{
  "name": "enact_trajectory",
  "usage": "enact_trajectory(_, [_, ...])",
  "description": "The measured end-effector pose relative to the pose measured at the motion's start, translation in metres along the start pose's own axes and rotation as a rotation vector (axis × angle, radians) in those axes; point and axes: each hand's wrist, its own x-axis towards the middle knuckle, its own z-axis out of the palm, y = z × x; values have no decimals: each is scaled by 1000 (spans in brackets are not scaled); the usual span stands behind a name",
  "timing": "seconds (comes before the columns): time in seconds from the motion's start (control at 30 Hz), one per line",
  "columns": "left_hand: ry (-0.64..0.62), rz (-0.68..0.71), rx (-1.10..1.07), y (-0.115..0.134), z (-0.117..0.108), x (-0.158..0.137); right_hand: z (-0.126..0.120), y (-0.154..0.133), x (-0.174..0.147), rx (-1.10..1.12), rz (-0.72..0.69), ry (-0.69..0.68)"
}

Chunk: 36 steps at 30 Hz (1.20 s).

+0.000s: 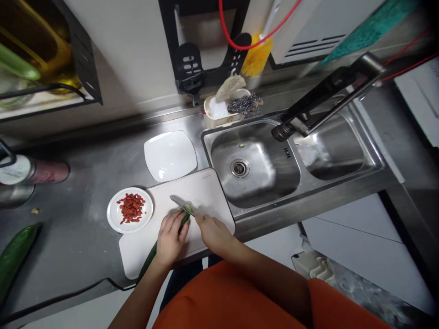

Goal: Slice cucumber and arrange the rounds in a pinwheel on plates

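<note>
A slender, dark green cucumber [148,262] lies aslant on a white cutting board [213,194], partly covered midway, one end reaching the board's near edge. Toward the board's middle, a knife [177,199] with a grey blade crosses the other end beside pale green cut pieces [188,208].

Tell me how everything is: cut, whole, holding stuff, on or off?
Held cucumber, cut at one end
Left hand, around held cucumber
Knife, gripped in right hand
Other cucumber, uncut where visible
Round plate, holding red pieces
Square dish, right side up
Faucet, no flow visible
Sink, holding green scrap
</note>
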Motion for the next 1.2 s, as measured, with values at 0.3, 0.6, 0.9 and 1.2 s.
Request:
enact_trajectory(0.3, [11, 14, -25, -2, 3, -4, -1, 8, -12, -77, 85, 25])
enact_trajectory(0.6, [17, 10, 6, -2, 2, -3, -9, 5, -44, -147, 47, -57])
enact_trajectory(0.9, [29, 12, 31, -7, 6, -7, -18, 1, -49, -112, 51, -95])
enact_trajectory(1.2, [46, 12, 30, -6, 6, -6, -20, 2, -46, -106, 23, -115])
